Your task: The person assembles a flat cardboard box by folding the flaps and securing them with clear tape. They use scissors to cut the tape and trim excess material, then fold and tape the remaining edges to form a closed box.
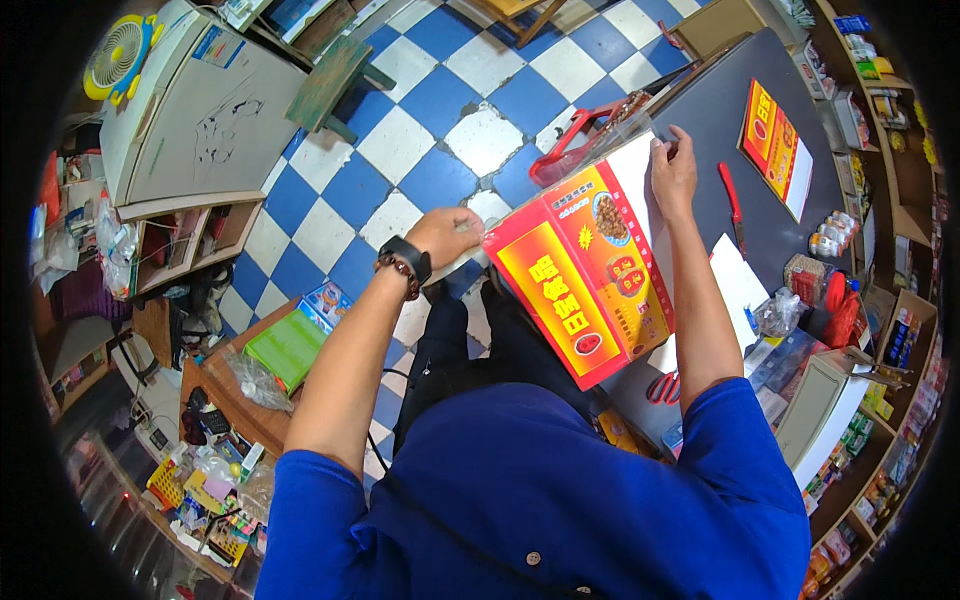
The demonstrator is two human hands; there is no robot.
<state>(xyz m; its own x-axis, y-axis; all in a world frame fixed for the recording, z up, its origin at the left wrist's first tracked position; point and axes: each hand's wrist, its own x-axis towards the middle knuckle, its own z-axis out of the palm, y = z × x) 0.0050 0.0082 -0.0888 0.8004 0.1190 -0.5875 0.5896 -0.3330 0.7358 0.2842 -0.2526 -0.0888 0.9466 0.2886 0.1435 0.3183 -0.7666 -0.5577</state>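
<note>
A red and yellow printed cardboard box (600, 275) leans over the near edge of the dark table, above my lap. My left hand (447, 238), wearing a watch and a beaded bracelet, is closed at the box's upper left corner. What its fingers pinch is too small to make out; a clear strip may be there. On the far right side, my right hand (674, 172) grips the box's edge by its white flap (648, 165), fingers bent. Some clear film (630, 130) shows beyond that flap.
On the dark table (700, 110) lie a red-handled knife (732, 200), a flat red and yellow carton piece (775, 150), a white sheet (728, 285) and red-handled scissors (663, 388). A red plastic stool (570, 150) stands beyond. Stocked shelves (890, 420) line the right.
</note>
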